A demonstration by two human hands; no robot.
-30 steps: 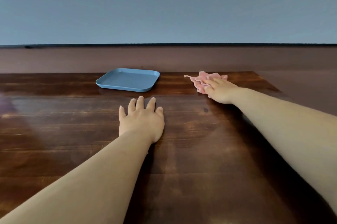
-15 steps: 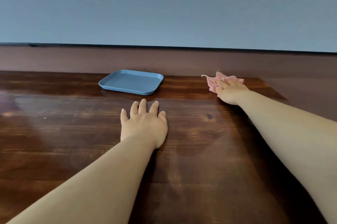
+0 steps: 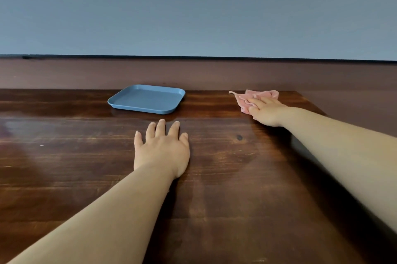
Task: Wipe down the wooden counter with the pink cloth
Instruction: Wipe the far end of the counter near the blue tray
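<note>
From the head view, your right hand (image 3: 267, 112) lay at the far right corner of the dark, glossy wooden counter (image 3: 214, 188), its fingers nearly straight and pressing down on the crumpled pink cloth (image 3: 254, 97), which was bunched under and ahead of the fingertips, close to the back edge. Your left hand (image 3: 162, 148) rested palm-down near the counter's middle, fingers spread and straight, holding nothing, apparently as a brace. A shallow blue plastic tray with rounded corners (image 3: 147, 99) sat just beyond that hand, well apart from the cloth. You seemed to be mid-wipe along the far edge. Your next stroke probably called for steady downward pressure and a sweep that steered round the tray or stopped short of it.
</note>
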